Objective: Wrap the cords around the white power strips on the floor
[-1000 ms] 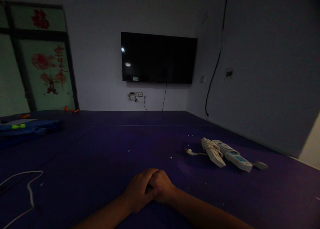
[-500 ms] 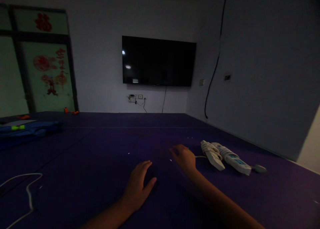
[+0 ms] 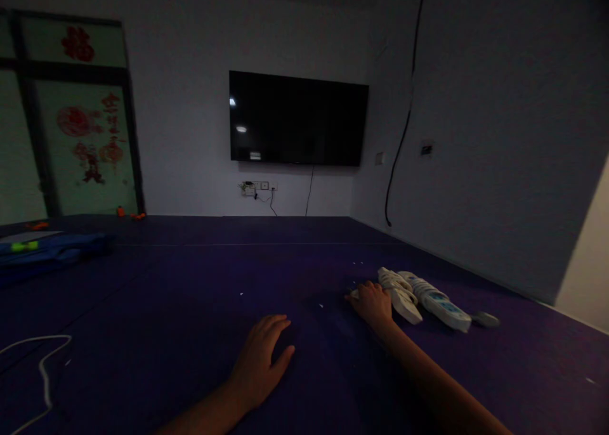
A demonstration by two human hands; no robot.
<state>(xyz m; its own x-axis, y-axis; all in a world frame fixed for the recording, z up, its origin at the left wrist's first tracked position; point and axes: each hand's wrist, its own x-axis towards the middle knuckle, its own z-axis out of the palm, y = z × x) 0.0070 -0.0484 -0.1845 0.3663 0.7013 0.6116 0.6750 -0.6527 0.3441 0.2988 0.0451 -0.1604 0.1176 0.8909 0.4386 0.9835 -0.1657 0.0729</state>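
My left hand hovers low over the dark purple surface, fingers stretched and thumb apart, with nothing in it. To the right, my right hand is down on the surface, its fingers curled around a small pale piece that is mostly hidden. Right beside that hand lies a white power strip with its cord wound around it. A second white power strip, showing bluish patches on top, lies along its right side. At its near end rests a greyish rounded piece, too dim to name.
A white cable curves at the near left. Folded blue cloth with a yellow-green item lies far left; small orange objects are by the door. A black cable hangs down the right wall.
My right hand has moved right and down to the surface beside the power strips, and its fingers have closed on the small pale piece. My left hand has barely moved. The view has shifted slightly.
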